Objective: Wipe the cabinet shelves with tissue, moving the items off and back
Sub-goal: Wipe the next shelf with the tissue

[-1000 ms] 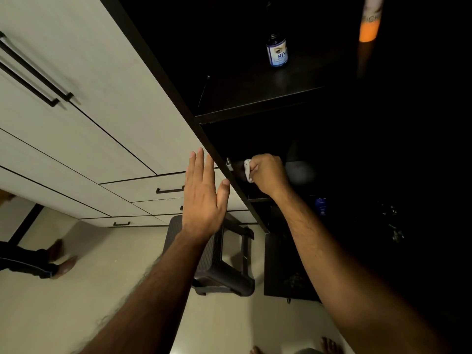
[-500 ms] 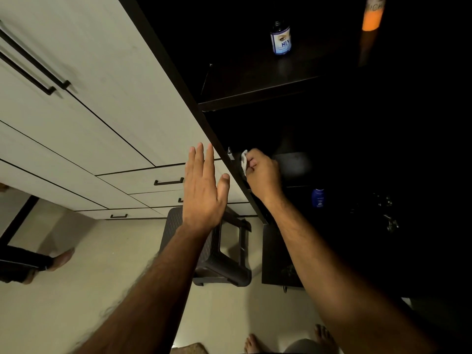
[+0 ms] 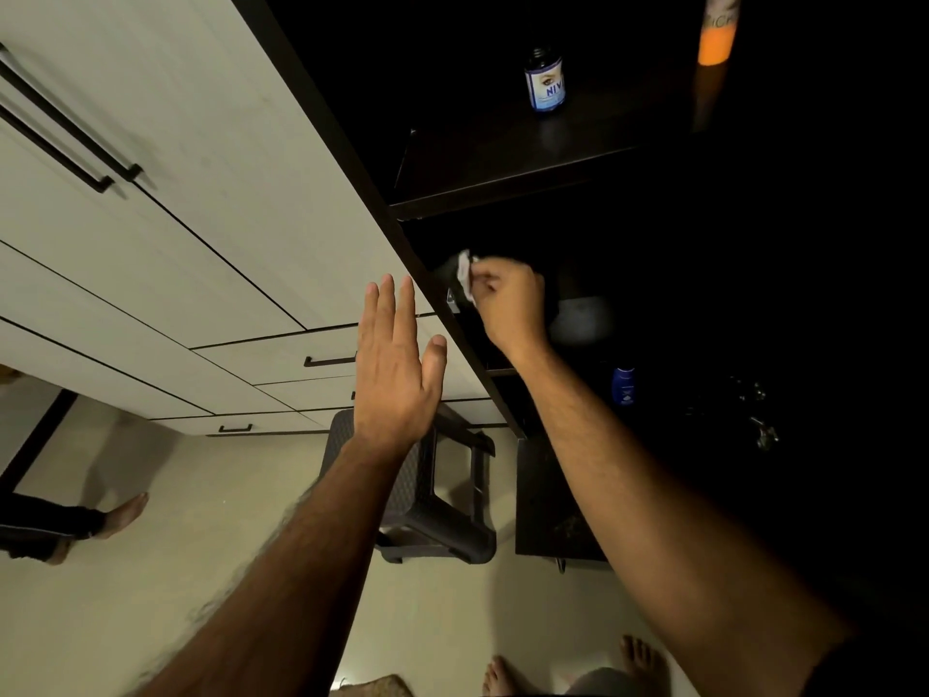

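Observation:
My right hand (image 3: 510, 301) is inside the dark open cabinet, closed on a crumpled white tissue (image 3: 466, 275) pressed against the left inner wall by a metal hinge (image 3: 452, 299). My left hand (image 3: 397, 367) rests flat with fingers straight on the pale cabinet front (image 3: 226, 193), holding nothing. The upper dark shelf (image 3: 502, 163) carries a small dark bottle with a blue-white label (image 3: 544, 83) and an orange bottle (image 3: 716, 35). A small blue bottle (image 3: 623, 387) stands lower down in the dark interior.
A dark plastic stool (image 3: 432, 495) stands on the beige floor below the cabinet. Another person's foot and dark trouser leg (image 3: 85, 523) are at the left. My own bare feet (image 3: 638, 666) show at the bottom. Faint glints (image 3: 759, 420) show deep in the cabinet.
My right hand with the tissue has slid up and leftward along the cabinet's inner wall. My left hand stays flat on the cabinet front.

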The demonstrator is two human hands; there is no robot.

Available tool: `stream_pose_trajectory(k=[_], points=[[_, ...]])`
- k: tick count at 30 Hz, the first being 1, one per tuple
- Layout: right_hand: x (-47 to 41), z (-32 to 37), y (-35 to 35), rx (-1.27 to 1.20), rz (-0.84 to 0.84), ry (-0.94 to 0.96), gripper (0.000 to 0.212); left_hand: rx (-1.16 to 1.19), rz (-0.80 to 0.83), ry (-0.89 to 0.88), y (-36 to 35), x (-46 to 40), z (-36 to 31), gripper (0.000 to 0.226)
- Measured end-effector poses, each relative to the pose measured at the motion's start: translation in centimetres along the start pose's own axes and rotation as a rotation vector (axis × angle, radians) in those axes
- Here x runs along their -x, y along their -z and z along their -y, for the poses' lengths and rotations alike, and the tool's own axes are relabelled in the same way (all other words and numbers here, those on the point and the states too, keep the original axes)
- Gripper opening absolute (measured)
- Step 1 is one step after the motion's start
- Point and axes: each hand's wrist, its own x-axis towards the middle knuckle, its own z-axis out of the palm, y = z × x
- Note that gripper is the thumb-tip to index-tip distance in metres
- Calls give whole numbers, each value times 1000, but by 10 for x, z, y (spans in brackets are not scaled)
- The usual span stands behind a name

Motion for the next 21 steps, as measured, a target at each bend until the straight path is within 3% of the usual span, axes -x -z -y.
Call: stream_pose_trajectory(k=[4, 8, 13, 17, 21], points=[[-17, 45, 7, -62, -39, 145, 16, -8, -4, 12, 3, -1, -1, 68], [-7, 36, 11, -48, -33, 268, 12, -9, -6, 10, 7, 0, -2, 68], [7, -17, 25, 303, 233, 165, 6, 14, 32, 6, -3, 15, -8, 68], [19, -29, 42, 510, 226, 213, 9, 50, 97, 41, -16, 37, -6, 68], [41, -41, 51, 873, 334, 172, 18, 57, 170, 81, -30, 60, 0, 67]])
